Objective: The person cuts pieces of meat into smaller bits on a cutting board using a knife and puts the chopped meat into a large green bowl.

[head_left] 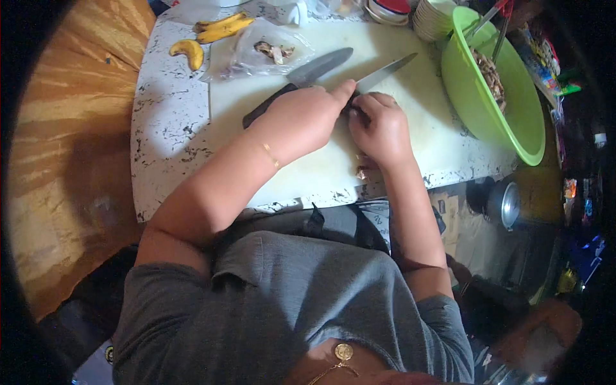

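Note:
My left hand (pixel 308 113) is closed at the near end of a kitchen knife (pixel 387 71), its index finger at the base of the blade, which points up and right. Close beside it, my right hand (pixel 382 127) has curled fingers near a small dark thing; what it grips is hidden. Both hands are over a white cutting board (pixel 284 178). A second, broader knife (pixel 321 66) lies flat there, its black handle partly under my left hand. Small brownish scraps (pixel 362 172) lie by my right wrist. A clear plastic bag (pixel 245 53) with brown and pale pieces lies beyond.
A large green basin (pixel 522 115) with brown chopped pieces and red-handled utensils stands at the right. Bananas (pixel 224 28) lie at the back left of the speckled table (pixel 163 144). Stacked bowls (pixel 428 19) and a red lid (pixel 392 5) are at the back.

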The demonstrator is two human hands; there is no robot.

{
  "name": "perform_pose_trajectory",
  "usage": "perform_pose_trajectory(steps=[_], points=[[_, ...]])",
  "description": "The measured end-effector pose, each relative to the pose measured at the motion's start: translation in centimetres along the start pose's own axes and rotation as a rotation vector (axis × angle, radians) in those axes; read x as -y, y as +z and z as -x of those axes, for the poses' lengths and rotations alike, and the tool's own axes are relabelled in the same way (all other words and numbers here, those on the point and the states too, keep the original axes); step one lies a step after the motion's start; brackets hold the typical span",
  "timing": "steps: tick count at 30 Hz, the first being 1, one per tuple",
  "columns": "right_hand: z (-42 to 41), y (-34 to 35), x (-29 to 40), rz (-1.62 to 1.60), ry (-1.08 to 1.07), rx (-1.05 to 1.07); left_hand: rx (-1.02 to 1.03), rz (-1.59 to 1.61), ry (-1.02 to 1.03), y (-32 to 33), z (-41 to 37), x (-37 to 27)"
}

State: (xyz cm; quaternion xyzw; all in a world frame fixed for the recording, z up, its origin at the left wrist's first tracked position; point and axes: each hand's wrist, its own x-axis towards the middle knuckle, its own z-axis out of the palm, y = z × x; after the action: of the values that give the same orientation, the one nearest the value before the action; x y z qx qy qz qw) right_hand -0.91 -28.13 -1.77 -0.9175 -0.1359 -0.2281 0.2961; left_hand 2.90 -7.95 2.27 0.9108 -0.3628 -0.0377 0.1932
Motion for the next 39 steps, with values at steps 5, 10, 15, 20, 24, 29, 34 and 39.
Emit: perform_pose_trajectory(steps=[5,10,15,20,24,29,34,39], points=[[0.2,-0.7,0.7,0.043,-0.034,-0.004,-0.079,0.051,0.002,-0.6,-0.3,0.3],[0.1,-0.4,1.0,-0.014,-0.050,-0.054,-0.120,0.059,-0.013,-3.2,5.2,-0.8],[0.6,-0.4,0.7,0.043,-0.015,-0.016,0.102,0.030,-0.085,-5.8,9.3,-1.4],[0.4,-0.3,0.8,0.009,-0.033,-0.022,0.158,0.009,-0.102,-4.8,8.0,-2.1],[0.2,-0.3,0.7,-0.010,-0.010,-0.030,0.023,-0.001,-0.029,-0.6,2.7,-1.1],[1.2,-0.3,0.0,-0.003,-0.043,-0.040,-0.032,0.028,-0.013,0.8,-0.2,-0.6],[1.2,-0.3,0.4,-0.039,-0.037,-0.096,-0.056,0.042,-0.031,-2.0,4.2,-1.7],[1.2,0.2,0.3,-0.075,0.014,-0.126,0.121,0.051,-0.055,-6.1,8.2,-1.9]])
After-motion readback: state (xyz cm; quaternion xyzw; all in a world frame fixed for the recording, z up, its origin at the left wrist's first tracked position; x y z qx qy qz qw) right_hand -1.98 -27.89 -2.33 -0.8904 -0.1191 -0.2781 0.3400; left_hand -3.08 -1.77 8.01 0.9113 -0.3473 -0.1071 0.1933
